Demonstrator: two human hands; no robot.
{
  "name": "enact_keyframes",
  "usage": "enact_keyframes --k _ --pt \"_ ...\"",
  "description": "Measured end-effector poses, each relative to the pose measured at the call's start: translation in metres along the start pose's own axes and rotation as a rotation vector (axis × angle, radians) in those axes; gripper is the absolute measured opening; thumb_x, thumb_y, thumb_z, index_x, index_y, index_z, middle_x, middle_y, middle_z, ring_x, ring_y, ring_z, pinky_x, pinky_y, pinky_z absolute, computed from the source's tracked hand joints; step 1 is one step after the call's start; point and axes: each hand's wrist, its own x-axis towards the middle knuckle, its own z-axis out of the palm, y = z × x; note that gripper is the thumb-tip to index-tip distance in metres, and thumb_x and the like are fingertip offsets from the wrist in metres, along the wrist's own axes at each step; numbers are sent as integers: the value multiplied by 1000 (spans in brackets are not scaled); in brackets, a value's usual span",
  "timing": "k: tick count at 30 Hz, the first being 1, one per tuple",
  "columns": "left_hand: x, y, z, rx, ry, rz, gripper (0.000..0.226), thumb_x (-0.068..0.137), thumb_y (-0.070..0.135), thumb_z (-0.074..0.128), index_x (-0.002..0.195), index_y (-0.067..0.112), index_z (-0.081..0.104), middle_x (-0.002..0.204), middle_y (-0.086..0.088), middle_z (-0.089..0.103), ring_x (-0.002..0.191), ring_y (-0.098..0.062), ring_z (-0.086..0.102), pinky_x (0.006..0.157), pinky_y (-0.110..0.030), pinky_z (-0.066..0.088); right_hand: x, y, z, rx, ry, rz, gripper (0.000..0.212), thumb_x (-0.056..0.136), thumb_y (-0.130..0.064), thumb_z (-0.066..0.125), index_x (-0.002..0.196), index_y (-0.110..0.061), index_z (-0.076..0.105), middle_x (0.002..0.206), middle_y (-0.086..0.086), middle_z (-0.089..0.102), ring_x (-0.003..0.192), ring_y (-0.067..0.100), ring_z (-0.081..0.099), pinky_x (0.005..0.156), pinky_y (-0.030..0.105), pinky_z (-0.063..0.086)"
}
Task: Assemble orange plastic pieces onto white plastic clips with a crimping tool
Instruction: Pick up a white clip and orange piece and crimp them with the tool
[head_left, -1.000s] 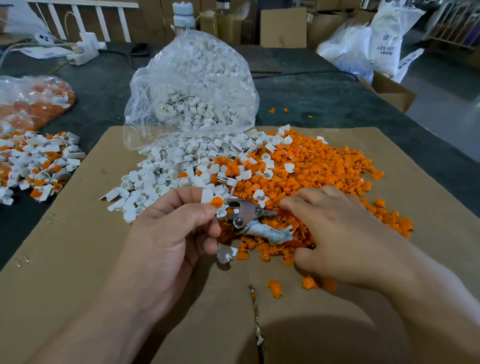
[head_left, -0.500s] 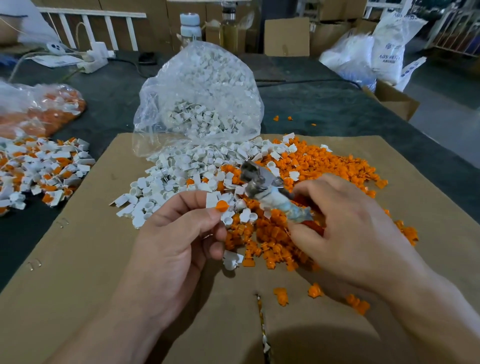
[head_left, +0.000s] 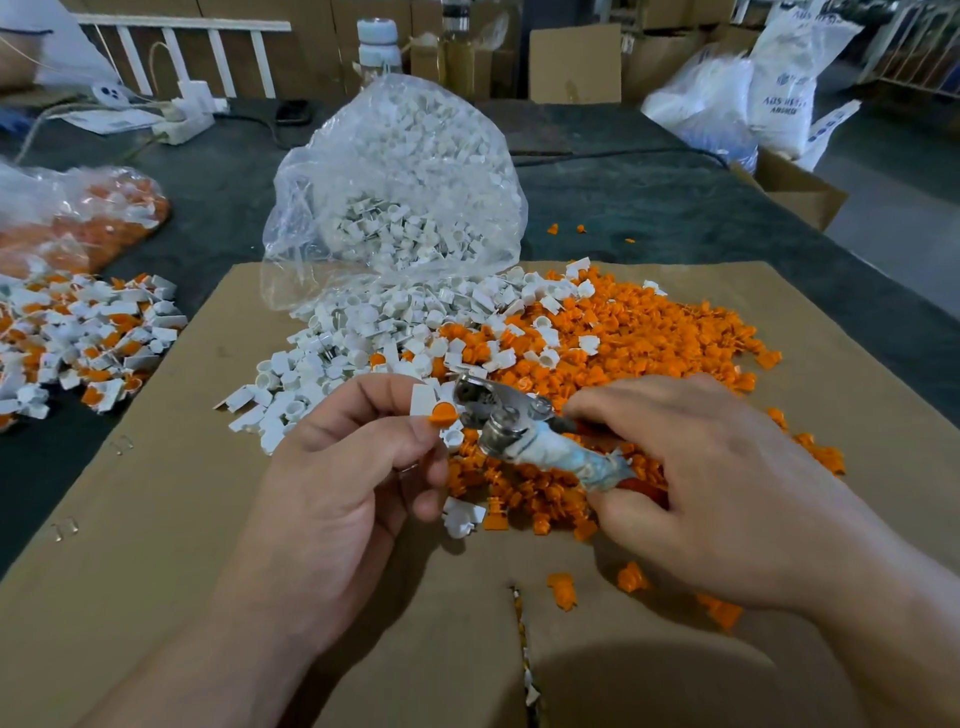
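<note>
My left hand (head_left: 343, 473) pinches a white clip (head_left: 422, 401) with an orange piece (head_left: 443, 414) seated in it. My right hand (head_left: 701, 483) grips the crimping tool (head_left: 524, 426), whose metal jaws sit right beside the orange piece, at its right side. The tool's handles are wrapped in pale tape with red grips showing under my fingers. A heap of loose white clips (head_left: 363, 343) and a heap of orange pieces (head_left: 639, 343) lie on the cardboard sheet (head_left: 156, 519) just beyond my hands.
A clear bag of white clips (head_left: 405, 182) stands behind the heaps. At the left lie a pile of assembled white-and-orange parts (head_left: 78, 338) and a bag of orange parts (head_left: 78, 218). A few orange pieces (head_left: 563, 590) lie near the cardboard's slit. Boxes and sacks stand at the back.
The tool swung down from pointing up over the heap, and its jaws now sit against the clip in my left hand. The left hand has barely moved.
</note>
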Motion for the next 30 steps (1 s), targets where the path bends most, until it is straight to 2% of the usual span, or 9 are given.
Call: enact_keyframes --k 3,5,7,12,20,23,25,27,30 --pt "0 -1 0 7 5 3 19 56 12 73 74 13 69 60 -8 55 52 -18 50 42 -24 42 -2 0 -1 -10 7 -17 52 73 -44 41 117 -29 62 100 -15 65 93 10 58 81 39 48" --pt "-1 -1 1 17 9 19 19 56 12 72 74 13 69 59 -8 55 51 -18 50 42 -24 42 -2 0 -1 9 9 -17 56 72 -45 40 121 -27 62 104 -14 65 96 9 57 81 33 50" --pt "-2 0 1 39 13 40 18 56 14 72 74 14 69 58 -7 55 50 -17 50 41 -23 42 -3 1 -1 17 -4 -18 59 73 -45 39 125 -28 60 108 -17 63 99 4 54 82 27 49" --pt "-3 0 -2 123 -10 89 17 61 18 72 77 15 72 59 -8 58 51 -15 52 43 -23 43 -3 2 0 18 -25 -24 63 73 -47 38 130 -29 57 113 -17 61 103 1 52 82 22 45" --pt "-3 -2 -3 244 -33 155 15 69 23 71 83 16 74 59 -2 59 52 -13 53 46 -21 45 -3 2 1 15 -30 -32 64 74 -49 38 131 -29 56 117 -17 61 107 3 52 87 26 48" --pt "-2 -2 -4 253 -29 147 16 69 23 71 83 16 74 60 -4 60 52 -14 54 46 -21 46 -3 0 1 -5 -7 -34 61 74 -47 40 127 -24 61 112 -12 66 102 9 59 83 30 53" --pt "-2 -3 -6 260 -23 143 16 70 24 71 84 16 74 60 -5 60 52 -15 54 46 -22 46 -4 -1 2 -15 22 -49 54 75 -45 43 118 -22 66 101 -9 70 92 14 64 77 36 56" --pt "-1 -4 -8 265 -18 142 17 71 24 71 85 16 74 61 -7 60 53 -17 53 46 -22 46 -4 -3 2 -28 38 -58 47 75 -45 43 108 -23 68 89 -8 70 81 16 64 71 42 55" --pt "0 -6 -10 289 -14 143 17 73 25 70 87 17 74 64 -9 62 53 -16 54 47 -22 46 -4 -5 2 -49 56 -57 41 75 -46 43 99 -25 68 80 -10 67 71 14 60 65 42 53"
